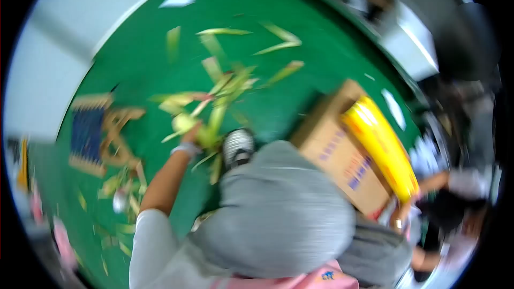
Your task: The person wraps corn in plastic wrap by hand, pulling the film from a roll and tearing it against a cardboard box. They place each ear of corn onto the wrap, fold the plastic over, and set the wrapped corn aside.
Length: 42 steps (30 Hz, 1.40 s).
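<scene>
My left hand (191, 135), with a pale band at its wrist, is low over the green floor among corn husks (217, 120). It is at a rounded pale-green piece (183, 122), probably corn. Blur hides its fingers, so I cannot tell whether they grip the piece. More long leaves and husks (284, 73) are strewn beyond the pile. My right hand does not show.
A small wooden folding stool (87, 134) stands at the left, near more husk scraps (127, 187). At the right is a cardboard box (342, 155) with a yellow package (380, 147) against it. Other people's hands (400, 218) are near the package. A shoe (239, 147) is beside the husks.
</scene>
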{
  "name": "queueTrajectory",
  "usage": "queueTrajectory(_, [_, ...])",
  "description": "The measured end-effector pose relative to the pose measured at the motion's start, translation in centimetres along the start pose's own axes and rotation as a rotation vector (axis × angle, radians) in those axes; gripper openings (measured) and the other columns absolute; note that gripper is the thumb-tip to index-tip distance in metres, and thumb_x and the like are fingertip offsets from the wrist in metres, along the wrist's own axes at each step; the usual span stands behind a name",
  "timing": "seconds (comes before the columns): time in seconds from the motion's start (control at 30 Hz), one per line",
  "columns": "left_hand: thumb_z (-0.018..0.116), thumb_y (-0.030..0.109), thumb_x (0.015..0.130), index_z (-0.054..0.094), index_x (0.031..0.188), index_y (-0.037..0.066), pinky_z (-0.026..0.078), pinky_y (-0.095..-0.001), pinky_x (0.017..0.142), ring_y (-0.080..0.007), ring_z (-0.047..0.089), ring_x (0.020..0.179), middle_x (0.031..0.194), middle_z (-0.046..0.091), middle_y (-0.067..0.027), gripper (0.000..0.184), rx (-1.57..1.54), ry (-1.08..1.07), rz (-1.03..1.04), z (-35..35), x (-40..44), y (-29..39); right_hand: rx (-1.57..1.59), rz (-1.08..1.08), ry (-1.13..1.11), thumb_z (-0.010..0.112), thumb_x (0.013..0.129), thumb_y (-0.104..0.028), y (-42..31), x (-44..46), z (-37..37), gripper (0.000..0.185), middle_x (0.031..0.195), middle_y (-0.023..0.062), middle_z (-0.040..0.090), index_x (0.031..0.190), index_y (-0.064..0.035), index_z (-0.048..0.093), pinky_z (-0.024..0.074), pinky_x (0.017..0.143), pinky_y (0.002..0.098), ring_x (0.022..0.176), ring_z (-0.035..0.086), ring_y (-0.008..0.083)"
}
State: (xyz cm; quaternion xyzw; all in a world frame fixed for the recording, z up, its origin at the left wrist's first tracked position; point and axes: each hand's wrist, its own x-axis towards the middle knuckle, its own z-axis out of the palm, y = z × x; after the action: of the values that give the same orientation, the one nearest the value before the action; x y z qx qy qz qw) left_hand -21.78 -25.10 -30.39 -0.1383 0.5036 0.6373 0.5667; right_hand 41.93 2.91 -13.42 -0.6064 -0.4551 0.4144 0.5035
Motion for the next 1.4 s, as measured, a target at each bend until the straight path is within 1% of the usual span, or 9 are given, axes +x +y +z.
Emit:
queueTrajectory(0.03, [0.043, 0.052, 0.088, 0.056, 0.106, 0.005, 0.045, -0.0502, 0.088, -0.0316, 0.06, 0.094, 0.107, 0.06, -0.015, 0.053, -0.198, 0.035, -0.303, 6.9, -5.3, 3.2, -0.004, -0.004, 0.047, 0.054, 0.088, -0.043, -0.4, 0.4, -0.7, 0.051, 0.091, 0.0056, 0.061, 0.101, 0.0054, 0.061, 0.0447, 0.07, 0.0255, 0.08, 0.055, 0.0116])
queueTrajectory(0.07, [0.031, 0.052, 0.091, 0.036, 0.129, -0.003, 0.038, -0.0538, 0.097, -0.0354, 0.051, 0.113, 0.121, 0.05, -0.0271, 0.067, -0.189, -0.075, -0.336, 7.4, -4.5, 3.1, -0.017, -0.002, 0.093, 0.055, 0.088, -0.043, -0.8, 1.3, -1.5, 0.051, 0.089, 0.0054, 0.061, 0.1, 0.0056, 0.061, 0.0449, 0.069, 0.0253, 0.079, 0.055, 0.0114])
queueTrajectory(0.17, [0.041, 0.041, 0.088, 0.037, 0.128, -0.002, 0.041, -0.0459, 0.093, -0.0315, 0.053, 0.107, 0.118, 0.052, -0.0234, 0.059, 0.347, -0.256, -0.253, 9.2, -9.4, 1.0, -0.159, -0.011, 0.197, 0.056, 0.087, -0.043, -0.5, 8.2, -4.2, 0.051, 0.086, 0.005, 0.063, 0.097, 0.0062, 0.064, 0.0458, 0.066, 0.0248, 0.076, 0.056, 0.011])
queueTrajectory(0.33, [0.059, 0.022, 0.084, 0.038, 0.126, -0.002, 0.045, -0.0327, 0.086, -0.025, 0.056, 0.098, 0.114, 0.055, -0.0174, 0.053, 0.685, -0.272, 1.019, 13.4, -7.8, 6.6, -0.384, -0.087, 0.237, 0.059, 0.082, -0.052, -5.3, 12.1, -0.4, 0.059, 0.069, 0.0103, 0.062, 0.075, 0.0064, 0.064, 0.0458, 0.061, 0.0294, 0.064, 0.057, 0.0165])
queueTrajectory(0.37, [0.065, 0.007, 0.076, 0.039, 0.125, -0.001, 0.045, -0.0326, 0.085, -0.0215, 0.055, 0.096, 0.109, 0.055, -0.0144, 0.056, 0.931, 0.127, 1.022, 12.0, -3.6, 10.0, -0.433, -0.061, 0.152, 0.062, 0.08, -0.051, -4.7, 14.2, -0.9, 0.056, 0.072, 0.0087, 0.062, 0.077, 0.0055, 0.063, 0.0457, 0.059, 0.0289, 0.063, 0.057, 0.0155])
queueTrajectory(0.7, [0.062, 0.016, 0.08, 0.035, 0.13, 0.003, 0.039, -0.0332, 0.094, -0.0212, 0.05, 0.109, 0.12, 0.051, -0.009, 0.058, 1.037, -0.859, 0.188, 50.3, -5.3, 2.9, 0.058, 0.528, -0.358, 0.066, 0.083, -0.029, -9.6, 24.0, 3.6, 0.04, 0.091, 0.0127, 0.065, 0.099, 0.0053, 0.056, 0.0544, 0.07, 0.0337, 0.076, 0.066, 0.0189])
queueTrajectory(0.83, [0.061, 0.031, 0.08, 0.037, 0.129, 0.004, 0.043, -0.0402, 0.092, -0.0261, 0.052, 0.108, 0.117, 0.052, -0.0126, 0.061, 0.842, -0.74, 0.094, 54.9, -0.9, 4.2, 0.35, 0.587, -0.452, 0.062, 0.085, -0.024, -8.4, 24.8, 3.1, 0.033, 0.095, 0.0123, 0.065, 0.103, 0.0037, 0.056, 0.0531, 0.075, 0.033, 0.083, 0.065, 0.0197])
queueTrajectory(1.27, [0.064, 0.039, 0.074, 0.044, 0.122, 0.005, 0.045, -0.0432, 0.086, -0.0311, 0.054, 0.1, 0.111, 0.053, -0.0168, 0.061, 0.958, -0.417, -0.145, 58.0, 16.7, 0.4, -0.674, 0.545, -0.21, 0.071, 0.078, -0.031, 2.9, 30.6, 8.3, 0.053, 0.089, 0.0181, 0.062, 0.107, 0.0105, 0.054, 0.0516, 0.052, 0.0328, 0.072, 0.062, 0.0216])
queueTrajectory(1.4, [0.064, 0.038, 0.076, 0.045, 0.118, 0.003, 0.046, -0.0429, 0.085, -0.0304, 0.056, 0.096, 0.106, 0.055, -0.0161, 0.059, 0.931, -0.387, -0.116, 56.6, 18.2, 0.3, -0.764, 0.5, -0.457, 0.069, 0.079, -0.031, 4.1, 32.3, 9.1, 0.048, 0.107, 0.0134, 0.061, 0.111, 0.0024, 0.057, 0.0455, 0.086, 0.0323, 0.1, 0.058, 0.0242])
